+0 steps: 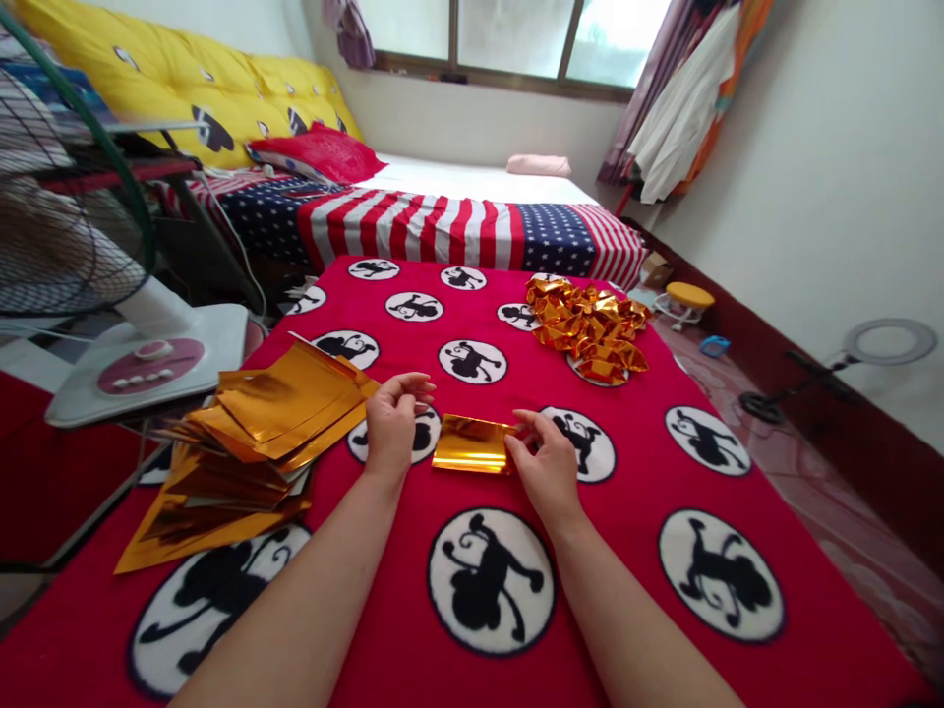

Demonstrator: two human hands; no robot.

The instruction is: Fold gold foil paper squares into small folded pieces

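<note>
A sheet of gold foil paper (472, 445), partly folded into a small rectangle, lies on the red cloth between my hands. My right hand (546, 462) pinches its right edge between thumb and fingers. Just left of the sheet, my left hand (394, 418) hovers apart from it, fingers bent and slightly spread, with nothing visible in them. Left of that hand rests a loose stack of flat gold foil sheets (295, 403). Farther back on the right sits a heap of folded gold foil pieces (590, 324).
A red cloth with monkey circles (619, 590) covers the table. At the left stands a fan with a white base (213, 344). Behind is a bed with a flag-patterned cover (442, 226). A yellow stool (689, 295) and a ring-light stand (889, 341) are on the right.
</note>
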